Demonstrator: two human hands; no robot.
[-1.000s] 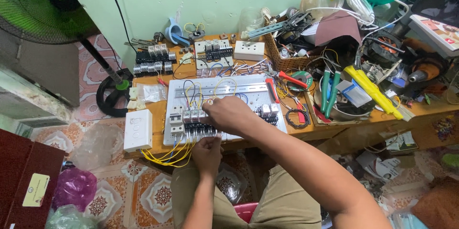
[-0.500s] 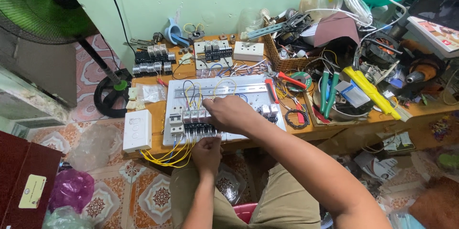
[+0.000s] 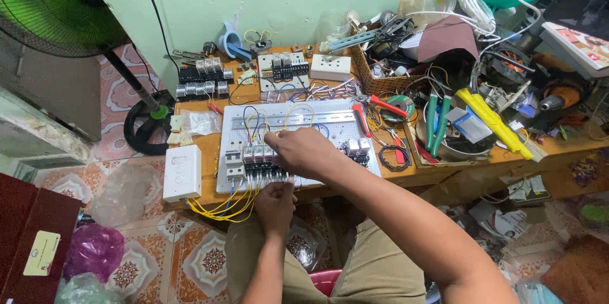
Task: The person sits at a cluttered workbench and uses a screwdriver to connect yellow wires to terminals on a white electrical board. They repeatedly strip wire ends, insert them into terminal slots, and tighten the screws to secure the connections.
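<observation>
A white perforated wiring board point(image 3: 330, 117) lies on the low wooden table point(image 3: 206, 145), carrying a row of grey and black circuit breakers point(image 3: 248, 159) and thin coloured wires. My right hand point(image 3: 303, 152) rests on top of the breaker row, fingers curled over the modules. My left hand point(image 3: 275, 201) is at the board's front edge below the breakers, fingers pinched at the wire ends there. A bundle of yellow wires point(image 3: 222, 207) loops out under the board's front left corner.
A white switch box point(image 3: 183, 172) lies left of the board. More breakers point(image 3: 203, 80) sit at the back. Red and green pliers point(image 3: 436, 120), a wicker basket point(image 3: 380, 72) and tangled cables crowd the right side. A green fan point(image 3: 51, 6) stands at left.
The view has shifted slightly. Both hands stay at the breaker row with almost no visible movement.
</observation>
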